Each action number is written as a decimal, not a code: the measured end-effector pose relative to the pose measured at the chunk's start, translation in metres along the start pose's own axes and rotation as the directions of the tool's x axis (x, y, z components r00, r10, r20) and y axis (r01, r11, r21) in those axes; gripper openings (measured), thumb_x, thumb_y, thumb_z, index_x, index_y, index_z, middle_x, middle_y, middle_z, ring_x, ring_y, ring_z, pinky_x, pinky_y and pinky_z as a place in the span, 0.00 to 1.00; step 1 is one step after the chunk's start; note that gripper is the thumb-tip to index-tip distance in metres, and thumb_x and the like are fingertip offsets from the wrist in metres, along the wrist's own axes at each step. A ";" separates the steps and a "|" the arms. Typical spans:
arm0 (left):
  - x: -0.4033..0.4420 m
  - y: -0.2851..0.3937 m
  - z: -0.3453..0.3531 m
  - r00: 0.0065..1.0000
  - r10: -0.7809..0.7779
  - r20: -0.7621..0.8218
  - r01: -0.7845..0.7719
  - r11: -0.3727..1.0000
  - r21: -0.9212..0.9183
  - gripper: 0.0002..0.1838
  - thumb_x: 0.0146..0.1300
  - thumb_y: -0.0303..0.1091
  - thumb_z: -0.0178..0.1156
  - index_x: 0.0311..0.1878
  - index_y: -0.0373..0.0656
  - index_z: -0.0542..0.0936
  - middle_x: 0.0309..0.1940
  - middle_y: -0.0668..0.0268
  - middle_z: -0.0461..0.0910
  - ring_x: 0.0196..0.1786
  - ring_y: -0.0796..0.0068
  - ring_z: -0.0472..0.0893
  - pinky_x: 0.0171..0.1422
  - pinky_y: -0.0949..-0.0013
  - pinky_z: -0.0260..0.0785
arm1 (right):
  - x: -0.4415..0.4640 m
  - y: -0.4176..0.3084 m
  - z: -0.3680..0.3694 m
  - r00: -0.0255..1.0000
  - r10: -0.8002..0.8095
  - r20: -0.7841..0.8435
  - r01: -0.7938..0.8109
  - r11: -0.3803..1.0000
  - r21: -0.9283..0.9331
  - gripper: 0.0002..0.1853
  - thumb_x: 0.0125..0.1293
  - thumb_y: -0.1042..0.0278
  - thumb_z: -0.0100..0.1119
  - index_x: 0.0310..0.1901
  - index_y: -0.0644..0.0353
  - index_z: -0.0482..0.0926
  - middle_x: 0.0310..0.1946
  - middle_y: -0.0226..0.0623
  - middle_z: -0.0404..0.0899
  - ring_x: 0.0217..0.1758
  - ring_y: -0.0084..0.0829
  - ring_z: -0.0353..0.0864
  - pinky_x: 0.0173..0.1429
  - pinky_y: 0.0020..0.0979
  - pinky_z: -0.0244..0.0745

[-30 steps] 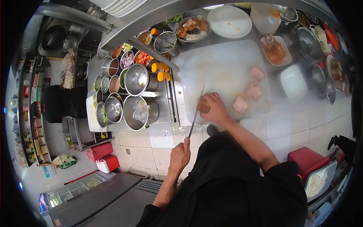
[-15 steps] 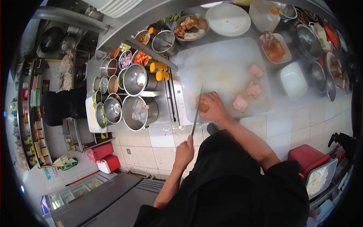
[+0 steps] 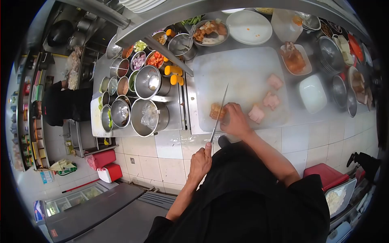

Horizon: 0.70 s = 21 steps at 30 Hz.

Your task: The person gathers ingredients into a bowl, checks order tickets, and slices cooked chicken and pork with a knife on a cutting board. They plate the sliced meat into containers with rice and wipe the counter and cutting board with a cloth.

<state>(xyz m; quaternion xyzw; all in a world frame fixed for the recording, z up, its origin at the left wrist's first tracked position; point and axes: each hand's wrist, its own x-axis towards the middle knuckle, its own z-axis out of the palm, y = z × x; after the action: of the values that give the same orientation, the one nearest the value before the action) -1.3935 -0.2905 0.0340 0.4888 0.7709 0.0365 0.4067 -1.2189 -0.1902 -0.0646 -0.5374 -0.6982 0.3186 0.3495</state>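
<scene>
My left hand (image 3: 200, 163) is closed round the handle of a long kitchen knife (image 3: 221, 106). The blade points away from me and crosses a browned, scored-looking piece of meat (image 3: 215, 111) near the front of the cutting board (image 3: 227, 67). Close against the right side of the blade, my right hand (image 3: 237, 120) has its fingers curled at the right end of that piece. The fingers partly hide where they grip it. Three pale pink meat pieces, the nearest one (image 3: 256, 114) beside my right hand, lie on the right of the board.
Metal pots (image 3: 149, 117) and tubs of chopped vegetables stand left of the board. A white plate (image 3: 249, 27) and a bowl of mixed food (image 3: 210, 32) sit behind it. To the right are a meat dish (image 3: 297, 59) and a white bowl (image 3: 313, 94). Another person (image 3: 69, 103) is at far left.
The knife has tilted, its tip moving right. My right hand has shifted slightly right and nearer me, uncovering more of the browned piece left of the blade. The view has shifted a little.
</scene>
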 end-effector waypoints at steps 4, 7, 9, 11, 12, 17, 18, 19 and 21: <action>-0.005 -0.002 0.001 1.000 -0.017 0.001 0.017 1.000 0.023 0.39 0.76 0.59 0.39 0.30 0.28 0.78 0.31 0.29 0.77 0.42 0.26 0.77 0.49 0.41 0.68 | 0.002 0.002 0.001 1.000 0.011 0.020 -0.011 1.000 0.026 0.32 0.42 0.70 0.71 0.51 0.66 0.71 0.51 0.49 0.73 0.59 0.50 0.69 0.65 0.41 0.69; -0.024 0.002 -0.014 0.997 -0.069 0.036 0.065 0.993 0.097 0.39 0.76 0.59 0.38 0.32 0.27 0.79 0.33 0.29 0.78 0.44 0.27 0.77 0.52 0.41 0.68 | 0.006 0.003 -0.001 1.000 0.006 -0.007 -0.006 1.000 0.031 0.29 0.41 0.70 0.70 0.48 0.65 0.73 0.49 0.47 0.74 0.57 0.48 0.71 0.63 0.41 0.71; -0.038 -0.003 -0.022 0.989 -0.136 0.057 0.127 0.982 0.142 0.40 0.75 0.60 0.37 0.34 0.26 0.80 0.34 0.29 0.78 0.46 0.28 0.78 0.54 0.41 0.68 | 0.006 0.001 -0.001 1.000 -0.002 -0.026 0.004 0.999 0.047 0.27 0.40 0.70 0.70 0.46 0.65 0.74 0.47 0.47 0.75 0.56 0.48 0.71 0.62 0.41 0.71; -0.032 0.000 -0.021 0.988 -0.142 0.068 0.129 0.978 0.161 0.41 0.75 0.60 0.36 0.35 0.24 0.80 0.36 0.28 0.78 0.48 0.28 0.77 0.56 0.42 0.68 | 0.006 0.004 0.000 1.000 0.000 -0.027 0.002 0.997 0.071 0.27 0.40 0.70 0.70 0.46 0.65 0.74 0.47 0.46 0.75 0.56 0.48 0.72 0.62 0.41 0.71; -0.021 0.000 -0.014 0.991 -0.121 0.064 0.110 0.981 0.162 0.41 0.75 0.60 0.36 0.35 0.24 0.80 0.36 0.28 0.78 0.48 0.28 0.77 0.56 0.42 0.68 | 0.006 0.005 0.001 1.000 -0.003 -0.027 0.005 0.996 0.084 0.27 0.40 0.70 0.70 0.46 0.65 0.74 0.47 0.46 0.75 0.55 0.48 0.72 0.62 0.41 0.72; 0.014 0.000 0.007 1.000 0.024 0.008 -0.025 0.990 0.138 0.39 0.76 0.58 0.37 0.30 0.27 0.79 0.30 0.30 0.77 0.43 0.27 0.76 0.49 0.41 0.68 | 0.006 0.005 0.003 1.000 0.004 -0.010 -0.004 0.998 0.067 0.26 0.40 0.71 0.69 0.45 0.65 0.75 0.46 0.46 0.76 0.54 0.48 0.73 0.60 0.40 0.73; 0.005 -0.002 0.003 0.999 0.049 0.009 -0.050 0.982 0.181 0.39 0.76 0.57 0.37 0.30 0.27 0.79 0.30 0.31 0.76 0.43 0.27 0.76 0.49 0.41 0.68 | 0.008 0.006 0.002 1.000 0.008 -0.016 -0.007 0.998 0.062 0.26 0.40 0.71 0.69 0.45 0.64 0.75 0.46 0.45 0.76 0.54 0.48 0.73 0.60 0.40 0.73; -0.003 -0.006 0.002 1.000 0.018 0.013 -0.020 0.987 0.162 0.39 0.77 0.57 0.36 0.31 0.26 0.79 0.32 0.30 0.77 0.44 0.27 0.76 0.50 0.41 0.68 | 0.009 0.006 0.001 1.000 -0.007 -0.027 0.009 0.998 0.062 0.25 0.40 0.71 0.68 0.45 0.64 0.75 0.45 0.45 0.76 0.54 0.48 0.73 0.59 0.41 0.73; -0.014 -0.014 0.003 0.998 -0.053 0.032 0.048 0.990 0.129 0.39 0.77 0.56 0.35 0.33 0.24 0.79 0.35 0.29 0.78 0.47 0.27 0.77 0.54 0.40 0.69 | 0.005 0.005 0.003 0.999 -0.025 -0.042 0.027 0.998 0.065 0.24 0.41 0.71 0.68 0.44 0.64 0.75 0.45 0.45 0.76 0.53 0.48 0.73 0.59 0.41 0.73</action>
<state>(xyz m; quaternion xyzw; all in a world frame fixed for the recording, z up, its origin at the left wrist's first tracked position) -1.3987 -0.3095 0.0338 0.4950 0.7764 -0.0320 0.3887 -1.2197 -0.1841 -0.0699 -0.5230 -0.6870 0.3255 0.3853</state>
